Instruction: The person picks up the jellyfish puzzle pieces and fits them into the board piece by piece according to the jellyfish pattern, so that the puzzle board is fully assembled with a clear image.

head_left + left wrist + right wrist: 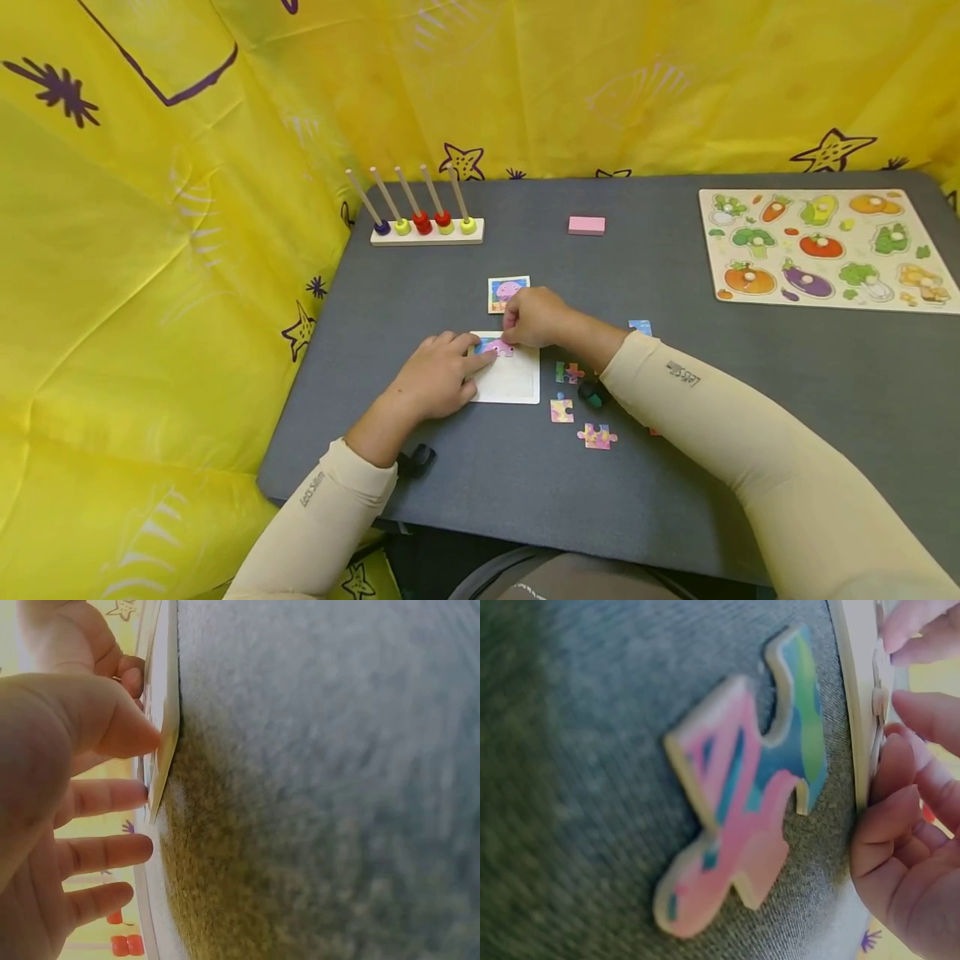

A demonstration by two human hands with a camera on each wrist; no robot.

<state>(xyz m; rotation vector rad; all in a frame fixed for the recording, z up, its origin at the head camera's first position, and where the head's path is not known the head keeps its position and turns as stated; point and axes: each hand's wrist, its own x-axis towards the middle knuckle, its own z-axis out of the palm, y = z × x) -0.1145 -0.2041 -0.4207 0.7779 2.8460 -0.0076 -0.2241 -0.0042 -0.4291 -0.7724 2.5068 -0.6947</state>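
I look first at the right hand [534,318], its fingers curled in and tips bunched at the upper right part of the white tray [504,387]. Those tips hide what is under them, so I cannot tell whether a piece is pinched there. The left hand [442,375] is relaxed and grasps nothing; its fingers are fairly straight, thumb and forefinger touching the tray at its left side.

Inside the tray, pink-and-blue artwork [497,347] lies along the top edge, between the two hands; the lower part is bare. To do this step well, I would have the left fingers brace the tray and what lies in it, while the right fingertips line up tab with notch and press straight down, without sliding the neighbours.

Just above the tray is a small picture card [501,292], partly behind the right hand, which I judge useful for checking colours. Loose puzzle pieces [562,410] lie to the right on the grey surface [491,475], some near the right forearm. Farther out stand a ring stand [427,238], a pink block [587,226] and a vegetable board [772,292].
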